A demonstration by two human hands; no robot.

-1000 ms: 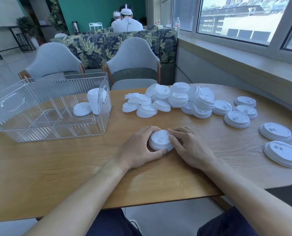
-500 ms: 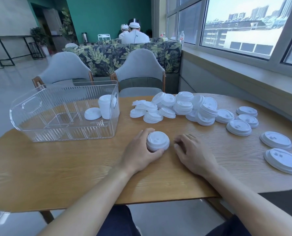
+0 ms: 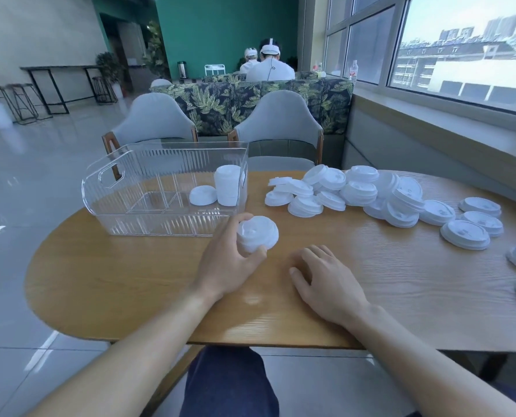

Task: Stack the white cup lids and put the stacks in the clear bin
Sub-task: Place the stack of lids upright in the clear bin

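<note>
Left hand [image 3: 229, 266] grips lid stack [image 3: 257, 233]; right hand [image 3: 326, 278] flat, relaxed, beside it.

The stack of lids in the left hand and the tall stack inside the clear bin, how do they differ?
The stack of lids is short and tilted; the tall stack is higher and upright. The left hand grips the short one in front of the clear bin; the tall one stands inside, untouched. Both are white lids.
</note>
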